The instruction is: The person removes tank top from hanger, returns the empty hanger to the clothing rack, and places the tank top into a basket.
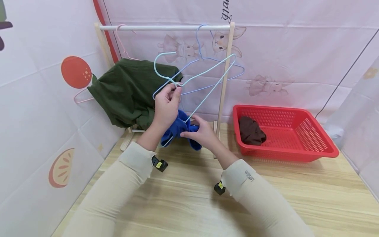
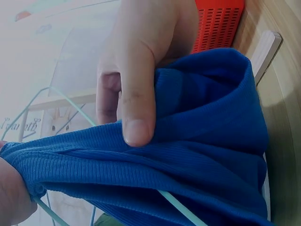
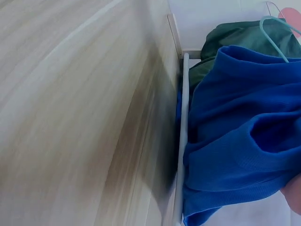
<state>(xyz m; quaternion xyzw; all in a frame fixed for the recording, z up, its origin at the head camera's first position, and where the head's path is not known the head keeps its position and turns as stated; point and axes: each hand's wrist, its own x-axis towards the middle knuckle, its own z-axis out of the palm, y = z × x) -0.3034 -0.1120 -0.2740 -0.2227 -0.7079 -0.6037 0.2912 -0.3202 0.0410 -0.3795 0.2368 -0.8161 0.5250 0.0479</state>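
My left hand [image 1: 168,105] pinches the neck of a light teal hanger [image 1: 204,98] in the head view. Lower on that hanger hangs a blue ribbed garment [image 1: 176,126], bunched and partly hidden by my arms. My right hand [image 1: 202,131] holds the garment at its right side. In the left wrist view, the right thumb [image 2: 138,108] lies over the blue cloth, with fingers behind it. Folded openings of the blue garment [image 3: 235,155] show in the right wrist view, where part of a hand enters at the right edge.
A rack with a white bar [image 1: 165,28] stands behind my hands. From it hang a dark green garment [image 1: 127,89] on a pink hanger [image 1: 119,39] and a bare blue hanger [image 1: 234,76]. On the right, a red basket [image 1: 314,153] holds a dark brown cloth [image 1: 251,131].
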